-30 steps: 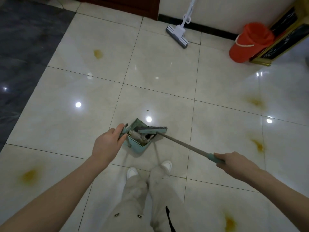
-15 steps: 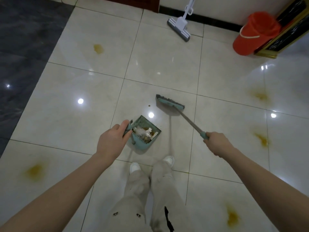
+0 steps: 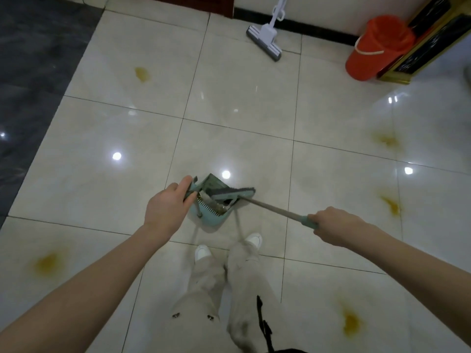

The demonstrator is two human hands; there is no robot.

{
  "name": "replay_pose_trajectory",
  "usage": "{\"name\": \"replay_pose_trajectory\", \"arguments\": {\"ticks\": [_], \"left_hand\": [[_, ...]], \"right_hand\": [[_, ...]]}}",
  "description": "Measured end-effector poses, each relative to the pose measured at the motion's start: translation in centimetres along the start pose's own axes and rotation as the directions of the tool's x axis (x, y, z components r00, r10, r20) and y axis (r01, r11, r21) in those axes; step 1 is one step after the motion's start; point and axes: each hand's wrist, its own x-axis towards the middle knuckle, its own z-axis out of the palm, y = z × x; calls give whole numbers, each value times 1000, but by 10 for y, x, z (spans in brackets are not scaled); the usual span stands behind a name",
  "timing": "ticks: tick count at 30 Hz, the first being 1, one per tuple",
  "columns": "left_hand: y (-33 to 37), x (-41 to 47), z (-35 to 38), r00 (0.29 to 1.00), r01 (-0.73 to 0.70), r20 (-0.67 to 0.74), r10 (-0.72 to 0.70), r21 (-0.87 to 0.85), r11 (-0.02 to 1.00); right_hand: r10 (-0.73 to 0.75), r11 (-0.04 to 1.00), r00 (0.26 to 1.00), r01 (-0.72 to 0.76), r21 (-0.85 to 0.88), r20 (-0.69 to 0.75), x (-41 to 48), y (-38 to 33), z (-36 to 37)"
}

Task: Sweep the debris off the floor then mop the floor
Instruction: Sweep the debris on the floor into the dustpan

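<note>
Down by the toes of the white shoes [image 3: 202, 252], the dustpan [image 3: 212, 216] sits on the tiled floor [image 3: 242, 103] with its mouth facing away from the person, so whatever gets pushed in lands at the back. The left hand [image 3: 165, 207] is wrapped round the dustpan's upright handle, thumb on top. That grip pins the pan so it won't skate on the glossy tile. The right hand [image 3: 331, 222] is closed round the teal grip on the stick of the broom [image 3: 233, 193], arm held out to the side, which looks like a hold for short, controlled strokes. The broom head lies right across the pan's mouth. The debris [image 3: 220, 206], pale scraps and brownish bits, is heaped inside against the comb teeth.

I'd call the sweeping close to done: no loose bits show on the nearby tiles, though small specks would be hard to spot. What's plainly left are the yellow stains [image 3: 142, 72] scattered over several tiles, and that's mop work. The mop [image 3: 265, 44] leans at the far wall, head on the floor. The orange bucket [image 3: 374, 49] stands well to its right, beside a gold-edged cabinet [image 3: 428, 42]. Both are parked clear of the sweeping zone.
</note>
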Motion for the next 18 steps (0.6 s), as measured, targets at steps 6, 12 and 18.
{"name": "replay_pose_trajectory", "arguments": {"ticks": [6,12,18], "left_hand": [[-6,-11,-4,999,-12,35,12,-2,1000],[-13,-23,-7,996,-32,78,32,6,999],[-12,-38,-7,991,-99,94,99,-5,995]], "right_hand": [[70,993,997,-65,99,-45,-34,31,13],[170,963,985,-158,216,-36,-43,31,33],[260,906,965,-236,352,-23,-37,20,60]]}}
